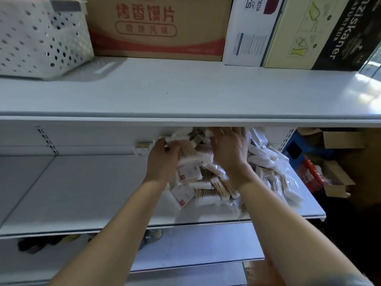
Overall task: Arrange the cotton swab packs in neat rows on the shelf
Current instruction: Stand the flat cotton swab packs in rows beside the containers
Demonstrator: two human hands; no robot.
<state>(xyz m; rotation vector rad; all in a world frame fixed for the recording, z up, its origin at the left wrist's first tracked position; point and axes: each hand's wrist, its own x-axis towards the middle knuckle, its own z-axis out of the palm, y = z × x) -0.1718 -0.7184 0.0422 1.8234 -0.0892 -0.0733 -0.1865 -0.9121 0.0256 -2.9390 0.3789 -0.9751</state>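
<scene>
White metal shelf [82, 193], swab packs [206, 182] heaped; cartons [158, 27] above.

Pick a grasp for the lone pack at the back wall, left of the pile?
Pinch the lone pack across its short sides, coming from the front-left over bare shelf. It seems to stand on edge against the back wall, apart from the pile, with the left hand just to its right.

Swab packs [208, 182] heaped on the middle shelf's [82, 199] right half, boxes [158, 27] above.
</scene>
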